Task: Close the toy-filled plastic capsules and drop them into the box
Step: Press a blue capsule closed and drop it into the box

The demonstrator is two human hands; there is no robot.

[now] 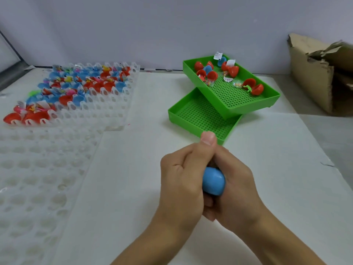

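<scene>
Blue capsule (213, 181) clasped between both hands' fingers (207, 139)

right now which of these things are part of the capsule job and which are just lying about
Part of the job:
- blue capsule, gripped by left hand and right hand
- open capsules in the white holder tray
- open capsules in the upper green tray
- cardboard box

Lying about:
- lower green tray
- clear trays

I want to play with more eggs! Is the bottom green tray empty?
Empty where visible: the lower green tray shows only bare perforated floor; the upper green tray hides its far part.
</scene>
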